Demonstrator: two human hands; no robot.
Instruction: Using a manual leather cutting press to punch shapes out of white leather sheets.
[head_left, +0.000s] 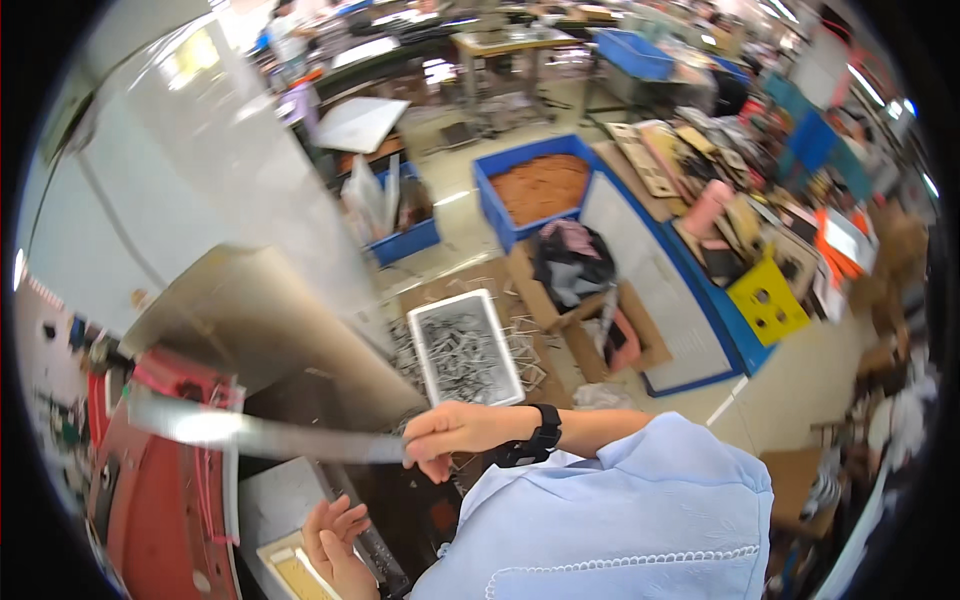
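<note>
My right hand (455, 432), with a dark watch on its wrist, reaches in from the right and closes around one end of a long, thin, shiny strip (290, 437). The strip extends leftward, slightly curved and blurred, over the red machine (150, 490); its material is unclear. Below it, my left hand (338, 548) is raised, fingers apart and loosely curled, with nothing visible in it. A pale tray-like piece with a yellowish inside (300, 578) lies beside that hand, partly hidden. Light-blue clothing (620, 510) covers my upper arm and body.
A white bin (501, 345) of thin metal scraps stands on the floor ahead. Beyond are a blue crate (490, 208) of brown material, cardboard boxes (652, 342) and a blue-edged pale panel (650, 280). A curved cover (240, 310) rises at left; a cluttered bench with a yellow sheet (765, 303) stands right.
</note>
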